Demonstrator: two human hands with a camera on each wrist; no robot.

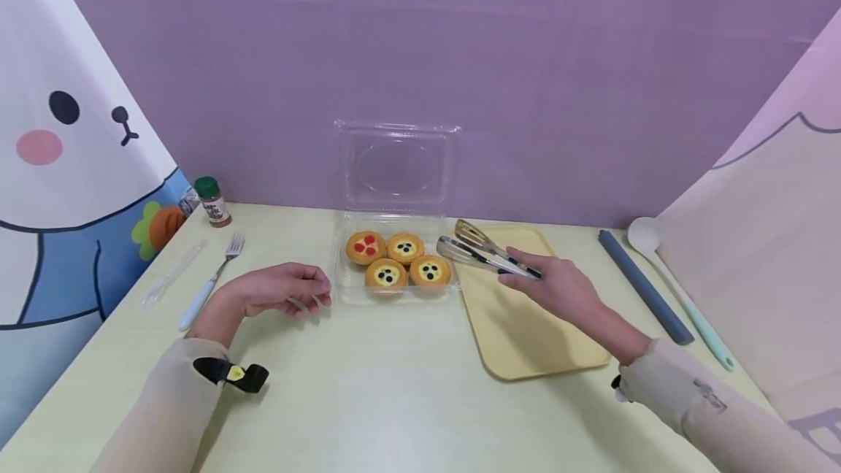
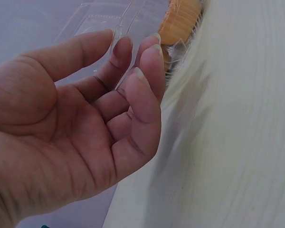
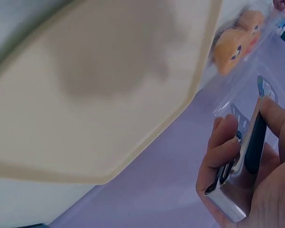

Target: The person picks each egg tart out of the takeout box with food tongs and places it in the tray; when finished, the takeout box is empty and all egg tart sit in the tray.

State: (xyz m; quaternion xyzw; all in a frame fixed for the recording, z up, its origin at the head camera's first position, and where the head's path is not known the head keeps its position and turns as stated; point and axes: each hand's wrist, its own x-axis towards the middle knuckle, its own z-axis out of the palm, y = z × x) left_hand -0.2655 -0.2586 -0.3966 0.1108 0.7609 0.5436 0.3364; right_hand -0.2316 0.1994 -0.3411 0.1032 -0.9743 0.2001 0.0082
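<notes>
A clear plastic box [image 1: 397, 214] stands with its lid raised and holds several egg tarts; one tart [image 1: 365, 247] has red topping, the others, like this tart [image 1: 430, 270], dark dots. My right hand [image 1: 558, 285] grips metal tongs [image 1: 482, 252] by their handles. The tongs' ends are spread apart, above the gap between the box and the yellow tray [image 1: 502, 341], with nothing between them. Close to the box's left side hangs my left hand [image 1: 279, 289], fingers loosely curled; the left wrist view shows its palm [image 2: 76, 137] holding nothing.
On the left lie a fork [image 1: 213, 279] with a pale blue handle and a clear plastic fork [image 1: 172, 276], near a green-capped spice jar [image 1: 215, 204]. On the right are a dark grey bar [image 1: 647, 289] and a spoon [image 1: 683, 294] with a mint handle. A purple backdrop [image 1: 558, 93] rises behind.
</notes>
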